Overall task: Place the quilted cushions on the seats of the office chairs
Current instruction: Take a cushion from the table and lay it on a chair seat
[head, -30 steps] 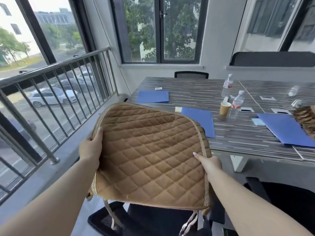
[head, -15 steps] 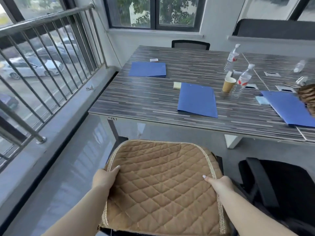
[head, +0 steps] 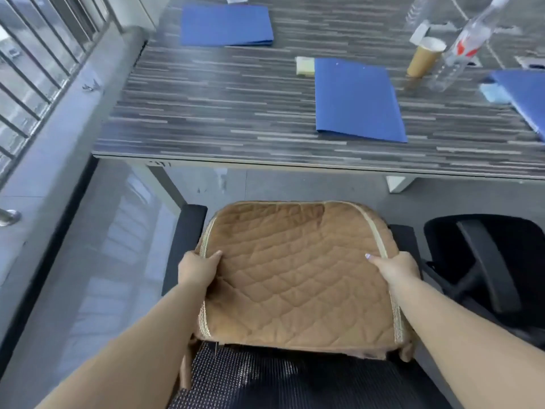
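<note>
The quilted cushion had been lowered onto the office chair, gripped at its edges by left hand and right hand.

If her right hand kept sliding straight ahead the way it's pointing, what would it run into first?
Probably nothing solid soon: the right hand points forward over the tan quilted cushion it grips. Past its front edge lies open floor, then the striped wooden table, whose edge may sit higher; depth is unclear.
</note>
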Tool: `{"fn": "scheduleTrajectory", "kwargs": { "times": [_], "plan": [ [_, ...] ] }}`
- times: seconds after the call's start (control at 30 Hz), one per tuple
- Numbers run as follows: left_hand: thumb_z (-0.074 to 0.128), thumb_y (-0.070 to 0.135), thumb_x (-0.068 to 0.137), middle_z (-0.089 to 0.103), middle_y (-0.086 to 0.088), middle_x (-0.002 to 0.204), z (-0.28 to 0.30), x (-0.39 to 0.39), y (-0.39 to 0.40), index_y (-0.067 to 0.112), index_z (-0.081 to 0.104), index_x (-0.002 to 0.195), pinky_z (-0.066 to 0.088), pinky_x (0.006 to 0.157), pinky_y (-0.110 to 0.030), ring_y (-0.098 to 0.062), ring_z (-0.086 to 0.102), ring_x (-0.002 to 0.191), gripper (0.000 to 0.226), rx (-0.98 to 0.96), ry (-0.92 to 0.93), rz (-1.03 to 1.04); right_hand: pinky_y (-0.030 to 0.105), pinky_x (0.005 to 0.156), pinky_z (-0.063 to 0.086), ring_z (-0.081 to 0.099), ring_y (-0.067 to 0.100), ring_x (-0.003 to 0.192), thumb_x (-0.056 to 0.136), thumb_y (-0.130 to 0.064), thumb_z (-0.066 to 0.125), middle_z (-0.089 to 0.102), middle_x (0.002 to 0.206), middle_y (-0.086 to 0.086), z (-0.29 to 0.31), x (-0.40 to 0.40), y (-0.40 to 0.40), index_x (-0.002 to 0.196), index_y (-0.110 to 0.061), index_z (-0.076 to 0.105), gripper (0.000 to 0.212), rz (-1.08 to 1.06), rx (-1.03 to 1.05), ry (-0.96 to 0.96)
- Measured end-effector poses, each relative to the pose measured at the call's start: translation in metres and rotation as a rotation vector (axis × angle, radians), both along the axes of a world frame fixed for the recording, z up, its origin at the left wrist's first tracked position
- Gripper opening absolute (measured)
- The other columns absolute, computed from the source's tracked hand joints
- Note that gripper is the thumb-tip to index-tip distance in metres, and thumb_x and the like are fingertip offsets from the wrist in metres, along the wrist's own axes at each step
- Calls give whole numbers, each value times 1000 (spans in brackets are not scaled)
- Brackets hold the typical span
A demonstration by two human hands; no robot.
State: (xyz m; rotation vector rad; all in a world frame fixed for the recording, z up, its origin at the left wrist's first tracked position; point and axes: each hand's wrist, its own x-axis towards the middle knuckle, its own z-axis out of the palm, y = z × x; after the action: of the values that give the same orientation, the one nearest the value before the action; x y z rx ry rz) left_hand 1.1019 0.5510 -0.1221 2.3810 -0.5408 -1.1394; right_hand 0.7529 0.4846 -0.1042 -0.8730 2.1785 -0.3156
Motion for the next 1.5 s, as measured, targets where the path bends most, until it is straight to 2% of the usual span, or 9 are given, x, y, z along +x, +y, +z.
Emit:
{"fn": "scheduleTrajectory", "kwargs": {
  "times": [0.13,0.23,0.37,0.5,0.57,0.77,1.03,1.33,1.5],
  "plan": [
    [65,37,87,61,-17,110,-35,9,-46,0,53,120,41,64,-33,-29,54,83,51,12,-59,-44,36,73,46,61,37,97,78,-33,75,62,106,16,-35,12,-46,114,5,55,55,21,-20,9],
    [63,43,86,56,-20,122,-62,10,-78,0,46,129,47,68,-39,-36,59,98,63,20,-151,-81,40,82,49,60,39,101,79,-33,74,62,108,18,-64,18,-74,113,4,55,54,14,-38,23],
    [62,41,87,52,-20,128,-99,-6,-94,3,41,133,51,81,-45,-37,56,107,64,8,-163,-155,36,76,41,56,38,110,82,-35,71,57,126,20,-103,13,-89,126,2,46,63,-16,-64,76],
    [65,32,87,50,-20,132,-150,-20,-76,2,39,132,43,89,-42,-39,50,119,60,69,-122,-97,37,80,43,55,38,114,82,-33,71,54,130,18,-158,5,-72,131,1,42,66,-24,-25,76],
    [67,31,86,51,-20,131,-172,-23,-60,1,39,130,43,88,-41,-40,50,119,60,115,-113,-95,38,81,48,59,38,105,79,-33,74,60,122,18,-184,0,-56,124,0,49,61,-44,12,65],
    [75,33,77,48,-23,136,-220,-26,-22,3,35,136,40,101,-54,-44,47,123,77,227,-135,-115,49,86,52,61,39,103,72,-38,77,62,120,18,-246,-13,-7,124,-4,49,68,-83,153,43],
    [72,30,81,36,-26,144,-240,-25,-4,6,21,147,35,105,-57,-46,37,130,86,312,-154,-124,41,78,47,58,42,104,81,-31,73,59,118,25,-259,-13,9,121,4,42,62,-38,217,89],
    [77,31,77,23,-27,150,-233,-30,-3,6,11,150,32,108,-55,-46,29,135,101,434,-121,-131,48,90,50,58,40,106,76,-29,76,59,120,21,-261,-8,19,125,-1,46,64,-87,192,64],
    [73,34,79,7,-16,158,-209,-53,-19,15,0,153,24,113,-49,-37,11,145,105,222,-322,-464,50,108,31,32,40,134,80,-26,73,30,147,21,-244,2,-5,149,-15,22,87,11,52,164]
  ]
}}
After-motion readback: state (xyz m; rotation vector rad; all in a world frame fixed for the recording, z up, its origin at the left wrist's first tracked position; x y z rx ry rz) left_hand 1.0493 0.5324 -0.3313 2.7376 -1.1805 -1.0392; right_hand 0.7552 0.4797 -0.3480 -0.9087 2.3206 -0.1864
